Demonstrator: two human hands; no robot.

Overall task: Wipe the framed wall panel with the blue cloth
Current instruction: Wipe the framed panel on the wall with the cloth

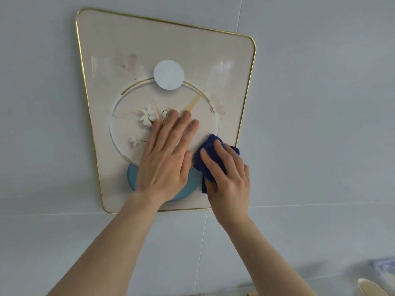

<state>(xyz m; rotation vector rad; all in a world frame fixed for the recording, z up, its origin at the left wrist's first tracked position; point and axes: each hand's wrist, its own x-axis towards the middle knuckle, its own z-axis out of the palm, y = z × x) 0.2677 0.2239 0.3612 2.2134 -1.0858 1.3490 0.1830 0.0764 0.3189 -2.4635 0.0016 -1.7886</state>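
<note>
**Desk:** What does the caption lead with?

**Photographer:** A framed wall panel (149, 50), gold-edged and pale, hangs on a grey tiled wall (320, 103); its long axis runs up the wall. A person presses a blue cloth (210, 159) against its lower right part, just inside the right edge of the frame.

**Desk:** Who holds the cloth?

**Photographer:** The right hand (228, 178). Its grip is clenched over the bunched cloth, fingers spread on top, pushing it flat to the panel. The left hand (168, 154) grasps nothing; it lies open, palm down, at the panel's lower centre, covering part of the painted ring and a teal disc (131, 178) printed near the bottom edge.

**Desk:** Where does the wipe go from here?

**Photographer:** My reading only: nearly all the unwiped-looking surface lies above and to the left of the cloth. Faint smears (128, 60) show on the panel's upper left, more beside the ring's right side. So the stroke likely travels up along the panel's long axis. The right hand is the nearer one, already on the cloth; the left sits in the path of any leftward sweep.

**Desk:** Anything outside the frame?

**Photographer:** Below the panel and far to the right, a cream cup (372, 287) and a clear lidded box (384, 268), partly cut off.
</note>
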